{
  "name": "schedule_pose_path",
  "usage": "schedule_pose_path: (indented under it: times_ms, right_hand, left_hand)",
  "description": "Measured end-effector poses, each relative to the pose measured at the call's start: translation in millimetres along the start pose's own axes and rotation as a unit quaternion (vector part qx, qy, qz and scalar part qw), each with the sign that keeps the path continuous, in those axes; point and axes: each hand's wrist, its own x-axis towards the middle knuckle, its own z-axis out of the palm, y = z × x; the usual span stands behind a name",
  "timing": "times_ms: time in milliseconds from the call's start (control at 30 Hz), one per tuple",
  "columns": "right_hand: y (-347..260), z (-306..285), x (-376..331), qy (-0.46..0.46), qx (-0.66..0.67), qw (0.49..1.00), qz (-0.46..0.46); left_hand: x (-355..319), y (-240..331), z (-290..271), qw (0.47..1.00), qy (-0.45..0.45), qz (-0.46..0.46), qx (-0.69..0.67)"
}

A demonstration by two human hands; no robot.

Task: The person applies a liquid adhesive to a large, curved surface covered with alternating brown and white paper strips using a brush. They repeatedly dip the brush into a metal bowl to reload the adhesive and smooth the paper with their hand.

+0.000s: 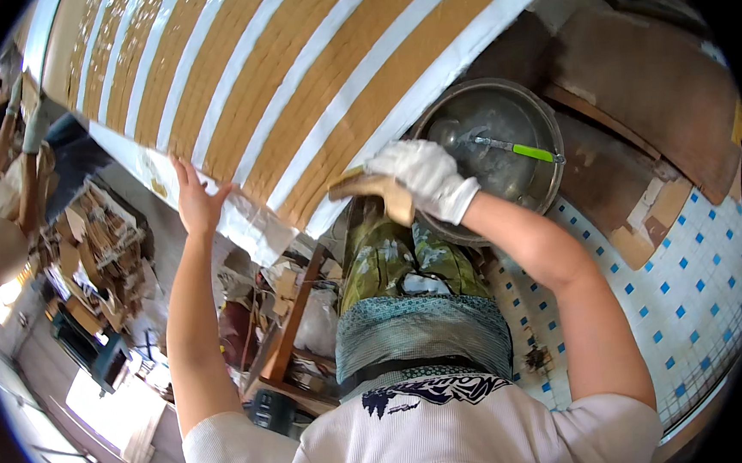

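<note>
A large panel [296, 78] with tan and white stripes slants across the top, wet and shiny at its far left. My left hand [199, 200] is bare and open, fingers spread against the panel's near edge beside loose clear plastic film [259, 229]. In a white glove, my right hand [419, 176] grips a curved, L-shaped wooden tool [396, 199] at the panel's near right corner. The tool's kind and working edge cannot be made out. Just beyond that hand stands a round metal basin [546, 107] with murky liquid, and a green-handled tool [533, 152] lies in it.
At far left, another person's gloved hand [36, 128] is at the panel's edge. A heap of scrap pieces [101, 242] lies on that side. Brown boards [627, 84] are at right, above a blue-and-white tiled surface [650, 285]. A wooden frame [295, 314] stands near my legs.
</note>
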Motion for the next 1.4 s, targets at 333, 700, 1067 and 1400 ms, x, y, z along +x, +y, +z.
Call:
schedule_pose_path:
  times_ms: [333, 700, 1067, 1400]
  right_hand:
    - [-5.3, 18.2, 67.8, 0.217, -0.086, 0.97, 0.069]
    - [-34.5, 11.2, 58.3, 0.29, 0.13, 0.945, -0.082]
    - [-142.8, 119.5, -10.0, 0.096, 0.011, 0.993, 0.068]
    - [-151.9, 77.6, 52.2, 0.124, -0.128, 0.942, 0.285]
  left_hand:
    - [3.5, 0.4, -4.1, 0.999, 0.011, -0.001, 0.033]
    - [-5.2, -15.6, 11.1, 0.998, 0.049, 0.024, 0.009]
    - [-7.8, -22.5, 3.9, 0.999, 0.02, 0.047, 0.005]
    - [-0.8, -19.0, -7.8, 0.999, -0.03, 0.043, 0.013]
